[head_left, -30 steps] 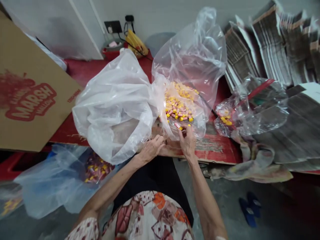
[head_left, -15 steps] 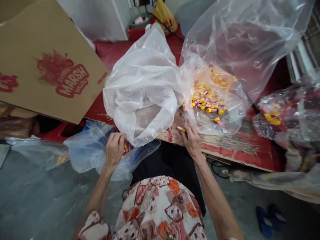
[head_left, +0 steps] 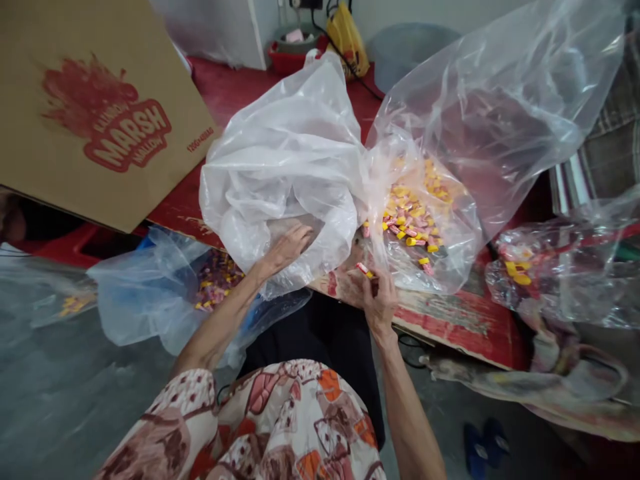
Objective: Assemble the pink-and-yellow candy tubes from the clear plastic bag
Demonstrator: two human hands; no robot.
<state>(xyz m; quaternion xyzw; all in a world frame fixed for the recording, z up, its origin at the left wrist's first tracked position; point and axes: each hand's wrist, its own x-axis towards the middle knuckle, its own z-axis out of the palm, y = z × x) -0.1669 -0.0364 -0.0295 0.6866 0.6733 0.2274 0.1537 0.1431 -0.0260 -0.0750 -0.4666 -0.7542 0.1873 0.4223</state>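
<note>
My left hand [head_left: 287,245] reaches into the mouth of a crumpled white plastic bag [head_left: 280,173] on the red board, fingers spread against the plastic. My right hand [head_left: 377,300] is at the board's front edge and pinches a small pink and yellow wrapped candy [head_left: 363,269]. Just beyond it a large clear bag [head_left: 450,133] holds a heap of pink and yellow candies [head_left: 413,213].
A bluish bag with more candies [head_left: 150,300] lies low on the left. A brown "Marsh Mallow" carton flap [head_left: 95,113] leans at upper left. Another clear bag [head_left: 560,267] sits at right. The red board's edge [head_left: 460,320] faces me. Blue slippers [head_left: 483,447] are on the floor.
My left hand has come up from the low bluish bag on the left into the white bag's mouth. My right hand stays at the board's edge with the candy.
</note>
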